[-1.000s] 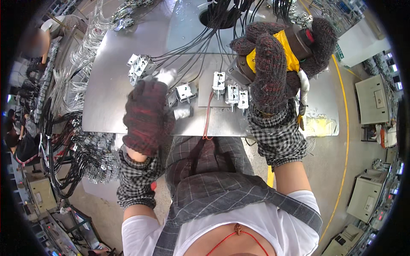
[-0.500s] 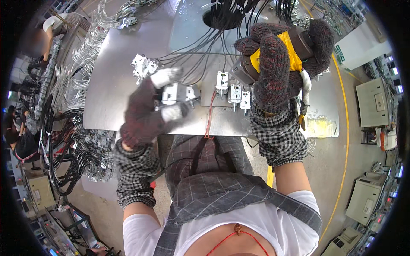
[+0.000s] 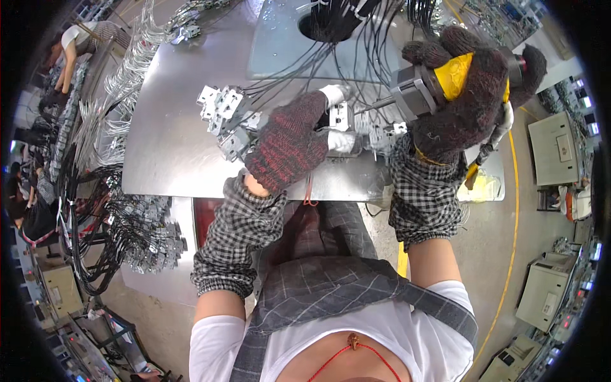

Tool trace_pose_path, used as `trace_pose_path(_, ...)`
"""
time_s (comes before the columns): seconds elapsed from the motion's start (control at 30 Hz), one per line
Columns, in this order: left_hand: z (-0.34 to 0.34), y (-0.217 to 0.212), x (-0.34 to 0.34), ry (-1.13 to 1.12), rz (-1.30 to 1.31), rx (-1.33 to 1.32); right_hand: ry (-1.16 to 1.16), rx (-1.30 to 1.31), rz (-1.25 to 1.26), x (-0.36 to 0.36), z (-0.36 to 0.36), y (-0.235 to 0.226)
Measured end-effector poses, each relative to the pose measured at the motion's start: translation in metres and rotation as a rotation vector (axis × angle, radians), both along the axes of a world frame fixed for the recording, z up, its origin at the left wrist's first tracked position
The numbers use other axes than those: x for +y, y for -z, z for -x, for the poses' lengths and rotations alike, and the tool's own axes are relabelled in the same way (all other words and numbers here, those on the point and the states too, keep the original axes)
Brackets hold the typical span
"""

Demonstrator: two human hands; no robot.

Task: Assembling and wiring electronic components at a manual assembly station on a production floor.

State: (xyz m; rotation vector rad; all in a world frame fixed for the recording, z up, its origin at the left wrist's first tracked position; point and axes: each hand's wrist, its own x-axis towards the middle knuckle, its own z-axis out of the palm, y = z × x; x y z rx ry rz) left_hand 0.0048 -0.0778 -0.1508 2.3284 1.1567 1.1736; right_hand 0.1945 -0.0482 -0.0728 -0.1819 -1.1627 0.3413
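Observation:
My left hand (image 3: 287, 141), in a dark red knitted glove with white-covered fingertips, is closed around a small silver metal block (image 3: 342, 117) over the middle of the metal table. Its thumb and a finger sit on opposite sides of the block. In my right hand (image 3: 484, 105), also gloved, is a power screwdriver (image 3: 415, 92) wrapped in yellow tape, lying sideways with its thin shaft pointing left towards the held block. Whether shaft and block touch, I cannot tell. Several more metal blocks (image 3: 387, 136) stand just right of the left fingertips.
A pile of metal blocks on black wires (image 3: 223, 109) lies left of my left hand. Those wires run to a round hole (image 3: 318, 27) in a bluish plate. Bundles of pale cables (image 3: 130, 83) hang at the table's left edge. A person works at far left.
My left hand has moved right from the left pile to the blocks in the middle. More blocks now lie at the left pile. My right hand has shifted right and tilted the screwdriver flatter.

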Motion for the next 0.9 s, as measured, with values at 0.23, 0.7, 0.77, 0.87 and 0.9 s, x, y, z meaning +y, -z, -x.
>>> trace_pose_path(0.23,0.015,-0.009,-0.001,0.042,0.266,-0.08,-0.116,0.039,0.166,-0.011,0.02,0.006)
trace_pose_path(0.7,0.01,-0.022,-0.005,-0.027,-0.063,0.102,-0.256,-0.101,0.538,-0.009,0.024,0.046)
trace_pose_path(0.77,0.022,-0.021,-0.012,-0.304,-0.376,0.16,-0.219,-0.112,0.561,-0.012,0.026,0.043)
trace_pose_path(0.87,0.052,-0.039,-0.018,-0.555,-0.323,0.357,-0.076,-0.191,0.653,-0.038,0.034,0.017)
trace_pose_path(0.9,0.061,-0.038,-0.014,-0.563,-0.326,0.358,-0.021,-0.227,0.691,-0.044,0.036,0.009)
